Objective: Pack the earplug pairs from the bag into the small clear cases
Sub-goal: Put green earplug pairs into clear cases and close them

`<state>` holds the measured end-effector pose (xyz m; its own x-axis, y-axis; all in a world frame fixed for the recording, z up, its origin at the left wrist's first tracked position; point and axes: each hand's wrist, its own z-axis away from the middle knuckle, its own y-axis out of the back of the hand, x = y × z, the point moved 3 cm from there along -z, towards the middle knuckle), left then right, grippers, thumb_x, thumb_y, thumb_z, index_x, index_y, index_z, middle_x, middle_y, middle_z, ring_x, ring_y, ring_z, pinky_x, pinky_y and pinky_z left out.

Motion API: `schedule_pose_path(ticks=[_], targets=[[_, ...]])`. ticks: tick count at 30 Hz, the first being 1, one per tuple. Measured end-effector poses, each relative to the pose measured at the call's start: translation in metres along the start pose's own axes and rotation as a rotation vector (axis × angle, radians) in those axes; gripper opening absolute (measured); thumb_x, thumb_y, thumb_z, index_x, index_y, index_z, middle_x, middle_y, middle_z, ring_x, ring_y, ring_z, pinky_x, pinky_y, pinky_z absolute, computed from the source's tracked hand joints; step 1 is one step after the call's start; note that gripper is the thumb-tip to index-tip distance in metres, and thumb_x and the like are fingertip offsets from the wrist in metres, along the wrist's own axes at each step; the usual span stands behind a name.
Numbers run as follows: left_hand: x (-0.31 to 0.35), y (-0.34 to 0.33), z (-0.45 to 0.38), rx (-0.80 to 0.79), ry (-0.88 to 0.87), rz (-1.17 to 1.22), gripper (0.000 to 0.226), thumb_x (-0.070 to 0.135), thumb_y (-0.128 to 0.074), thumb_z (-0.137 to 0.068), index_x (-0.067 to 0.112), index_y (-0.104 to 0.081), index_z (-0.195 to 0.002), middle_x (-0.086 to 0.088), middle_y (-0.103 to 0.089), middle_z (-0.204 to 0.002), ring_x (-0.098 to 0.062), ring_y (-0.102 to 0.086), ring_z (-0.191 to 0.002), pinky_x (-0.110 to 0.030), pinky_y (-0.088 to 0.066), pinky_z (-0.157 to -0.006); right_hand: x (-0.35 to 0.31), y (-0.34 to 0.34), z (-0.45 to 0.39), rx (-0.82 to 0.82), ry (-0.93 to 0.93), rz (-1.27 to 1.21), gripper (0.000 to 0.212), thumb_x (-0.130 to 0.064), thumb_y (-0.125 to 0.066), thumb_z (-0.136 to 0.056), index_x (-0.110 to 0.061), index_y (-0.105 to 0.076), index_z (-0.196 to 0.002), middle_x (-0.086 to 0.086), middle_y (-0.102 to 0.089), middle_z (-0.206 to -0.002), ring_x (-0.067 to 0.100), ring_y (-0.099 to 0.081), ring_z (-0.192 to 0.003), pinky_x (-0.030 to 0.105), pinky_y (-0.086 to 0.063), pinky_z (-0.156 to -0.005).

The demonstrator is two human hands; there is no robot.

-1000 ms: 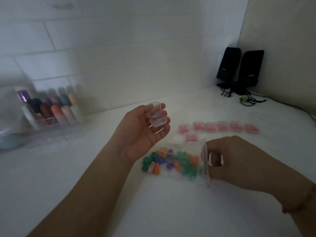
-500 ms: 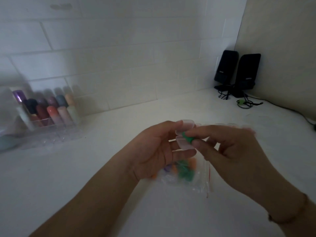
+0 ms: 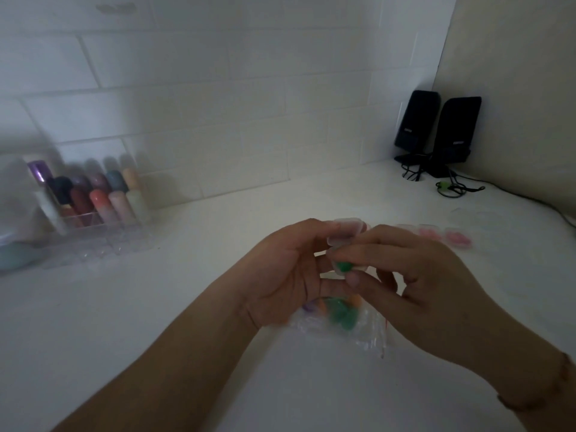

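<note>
My left hand [image 3: 280, 275] holds a small clear case [image 3: 346, 232] with its lid hinged up, just above the counter. My right hand [image 3: 414, 275] pinches a green earplug [image 3: 343, 266] with thumb and forefinger and presses it into the case's lower half. Under both hands lies the clear zip bag [image 3: 346, 325] with green, orange and purple earplugs inside, partly hidden by my left palm. Behind my right hand a row of closed cases with pink earplugs [image 3: 442, 235] lies on the counter.
A clear organiser [image 3: 93, 219] with several coloured tubes stands at the left by the tiled wall. Two black speakers [image 3: 436, 132] with cables sit in the far right corner. A faint clear plastic sheet [image 3: 486, 219] lies right of the pink cases.
My right hand left the bag with a green earplug, rose to the case in my left hand, and now pushes the plug into it. My left hand lowered slightly.
</note>
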<state>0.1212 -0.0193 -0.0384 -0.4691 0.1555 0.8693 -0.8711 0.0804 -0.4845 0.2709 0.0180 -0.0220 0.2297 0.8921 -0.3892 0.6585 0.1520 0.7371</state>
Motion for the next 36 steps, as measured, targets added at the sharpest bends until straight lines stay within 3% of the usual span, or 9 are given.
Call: schedule_pose_path(ticks=[3,6,9,12,17,24,27,32,36], targets=[[0.002,0.002,-0.001,0.023,-0.023,0.069,0.059,0.020,-0.073,-0.071,-0.006,-0.059,-0.123,-0.017,-0.061,-0.111,-0.029,-0.060,-0.097,-0.040,-0.058,-0.076,-0.003,0.014,-0.001,0.119,0.006,0.009,0.021,-0.025,-0.066,-0.085,-0.029,-0.072,-0.105,-0.015,-0.062,-0.091,0.011,-0.052,-0.060,0.013,-0.038,-0.053],[0.006,0.005,-0.001,0.074,-0.061,0.076,0.060,0.020,-0.073,-0.067,-0.005,-0.062,-0.121,-0.016,-0.062,-0.106,-0.030,-0.060,-0.099,-0.038,-0.058,-0.072,0.011,0.041,0.001,0.305,-0.186,-0.026,0.012,-0.022,-0.070,-0.085,-0.029,-0.069,-0.074,-0.007,-0.059,-0.059,0.011,-0.050,-0.050,0.013,-0.039,-0.045],[0.010,0.009,-0.001,0.139,-0.096,0.093,0.056,0.016,-0.070,-0.066,-0.004,-0.063,-0.118,-0.014,-0.061,-0.102,-0.030,-0.061,-0.096,-0.038,-0.058,-0.071,0.029,0.043,0.004,-0.016,-0.457,-0.049,0.020,-0.019,-0.070,-0.078,-0.026,-0.070,-0.059,-0.006,-0.059,-0.045,0.002,-0.047,-0.036,0.008,-0.037,-0.041],[0.010,0.012,-0.002,0.195,-0.129,0.122,0.061,0.022,-0.068,-0.063,-0.004,-0.064,-0.118,-0.014,-0.060,-0.100,-0.028,-0.064,-0.089,-0.038,-0.058,-0.071,0.024,0.023,0.006,-0.357,-0.492,-0.034,0.015,-0.024,-0.072,-0.081,-0.029,-0.076,-0.067,-0.017,-0.056,-0.042,-0.001,-0.048,-0.037,0.008,-0.037,-0.045],[0.010,0.017,-0.003,0.210,-0.161,0.187,0.050,0.022,-0.055,-0.075,-0.003,-0.066,-0.116,-0.015,-0.063,-0.097,-0.030,-0.065,-0.089,-0.040,-0.058,-0.075,0.018,-0.003,0.007,-0.373,-0.463,0.090,0.003,-0.040,-0.073,-0.079,-0.039,-0.075,-0.078,-0.031,-0.051,-0.047,-0.007,-0.049,-0.045,0.013,-0.030,-0.044],[0.009,0.015,-0.003,0.236,-0.153,0.155,0.052,0.023,-0.056,-0.073,-0.003,-0.066,-0.117,-0.015,-0.063,-0.100,-0.030,-0.065,-0.090,-0.040,-0.058,-0.076,0.011,-0.018,0.009,-0.415,-0.496,0.300,0.044,-0.079,-0.066,-0.059,-0.039,-0.062,-0.077,-0.016,-0.056,-0.068,0.000,-0.056,-0.066,0.016,-0.034,-0.054],[0.009,0.014,-0.003,0.234,-0.146,0.156,0.053,0.022,-0.054,-0.075,-0.004,-0.063,-0.121,-0.015,-0.062,-0.100,-0.029,-0.065,-0.089,-0.040,-0.058,-0.075,0.012,-0.019,0.009,-0.375,-0.460,0.340,0.037,-0.071,-0.068,-0.068,-0.039,-0.067,-0.087,-0.015,-0.062,-0.076,0.004,-0.059,-0.074,0.020,-0.039,-0.060],[0.010,0.013,-0.002,0.227,-0.149,0.171,0.052,0.021,-0.054,-0.076,-0.004,-0.063,-0.120,-0.016,-0.061,-0.102,-0.030,-0.066,-0.088,-0.040,-0.058,-0.072,0.025,0.011,0.009,-0.391,-0.485,0.158,0.012,-0.046,-0.065,-0.083,-0.038,-0.072,-0.080,-0.033,-0.058,-0.055,-0.005,-0.055,-0.050,0.015,-0.039,-0.049],[0.009,0.013,-0.002,0.216,-0.138,0.175,0.052,0.021,-0.054,-0.074,-0.004,-0.064,-0.119,-0.017,-0.061,-0.103,-0.031,-0.065,-0.092,-0.040,-0.058,-0.073,0.027,0.039,0.003,-0.003,-0.455,-0.057,0.009,-0.033,-0.065,-0.080,-0.038,-0.070,-0.075,-0.023,-0.067,-0.061,-0.005,-0.057,-0.046,0.006,-0.041,-0.046]])
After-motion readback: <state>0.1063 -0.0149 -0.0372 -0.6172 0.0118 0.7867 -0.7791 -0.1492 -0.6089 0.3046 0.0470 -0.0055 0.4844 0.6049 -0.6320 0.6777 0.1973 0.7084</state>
